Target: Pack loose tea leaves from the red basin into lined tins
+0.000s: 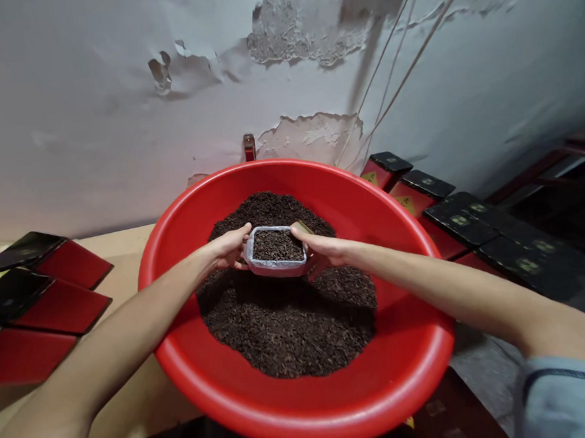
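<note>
Nearest is the grey-blue fabric sleeve point(570, 393) on the person's right arm, then the near rim of a wide, round, red plastic basin point(307, 433). In it lies a heap of dark brown, dry, leaf-like material point(301, 338). Above this heap, near the basin's middle, is a small, rectangular red container with a translucent plastic liner point(279, 269). The left hand point(232, 246) grasps one end, thumb near the lip; the right hand point(322, 247) grasps the other, thumb over the rim. For a sound hold, even pressure and a level mouth seem best; keeping over the basin should let stray pieces drop back. The container looks filled nearly to its lip with similar dark pieces, the crinkled liner framing the opening. Farther out, box-shaped red canisters with black tops point(71, 304) flank the basin; behind rises a pale wall with peeling plaster point(89, 113).
</note>
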`<state>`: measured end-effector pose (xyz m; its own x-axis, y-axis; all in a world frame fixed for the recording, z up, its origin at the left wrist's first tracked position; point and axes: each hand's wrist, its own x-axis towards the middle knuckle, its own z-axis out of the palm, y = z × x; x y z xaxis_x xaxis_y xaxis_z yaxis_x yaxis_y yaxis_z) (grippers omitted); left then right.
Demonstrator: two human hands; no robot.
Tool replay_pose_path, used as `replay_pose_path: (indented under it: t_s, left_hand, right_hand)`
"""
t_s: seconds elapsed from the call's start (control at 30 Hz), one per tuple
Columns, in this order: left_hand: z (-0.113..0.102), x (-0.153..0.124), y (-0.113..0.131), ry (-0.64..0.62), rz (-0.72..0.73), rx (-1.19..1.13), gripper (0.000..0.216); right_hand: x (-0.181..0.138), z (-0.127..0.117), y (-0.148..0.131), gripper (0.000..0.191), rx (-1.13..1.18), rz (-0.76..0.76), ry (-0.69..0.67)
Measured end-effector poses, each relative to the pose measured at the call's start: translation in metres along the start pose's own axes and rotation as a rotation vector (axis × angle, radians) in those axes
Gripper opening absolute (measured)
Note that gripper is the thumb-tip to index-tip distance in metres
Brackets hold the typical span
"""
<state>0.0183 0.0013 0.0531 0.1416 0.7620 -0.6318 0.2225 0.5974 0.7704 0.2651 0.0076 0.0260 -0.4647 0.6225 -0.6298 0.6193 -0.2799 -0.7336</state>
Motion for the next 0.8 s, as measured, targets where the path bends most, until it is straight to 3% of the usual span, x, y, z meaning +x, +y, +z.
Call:
replay_pose_path:
  t_s: [0.13,0.17,0.27,0.4,0.53,0.63,0.7,0.8]
  left_hand:
    - [0.002,-0.012,0.007,0.051,0.144,-0.053,0.013]
    - [0.002,-0.014,0.009,0.07,0.178,-0.064,0.021]
    - [0.001,-0.018,0.011,0.129,0.293,-0.067,0.058]
    - [0.0,-0.019,0.012,0.213,0.52,0.006,0.063]
    - [-0.005,-0.019,0.014,0.306,0.665,0.074,0.064]
    - [-0.01,-0.02,0.015,0.402,0.627,0.248,0.057]
    - [-0.01,-0.022,0.015,0.346,0.533,0.374,0.041]
    - [-0.008,-0.026,0.016,0.201,0.472,0.426,0.016]
  right_hand:
    - [0.007,0.009,0.001,0.031,0.363,0.005,0.137]
    - [0.008,0.009,0.001,0.022,0.442,-0.039,0.167]
    - [0.006,0.005,-0.004,0.03,0.565,-0.213,0.219]
    - [-0.005,-0.004,-0.015,0.04,0.545,-0.361,0.33]
    - [-0.016,-0.014,-0.018,0.037,0.489,-0.482,0.566]
    - [-0.017,-0.012,-0.017,0.044,0.378,-0.328,0.455]
    - [-0.014,-0.008,-0.017,0.034,0.314,-0.238,0.356]
    - [-0.014,-0.008,-0.019,0.023,0.267,-0.244,0.353]
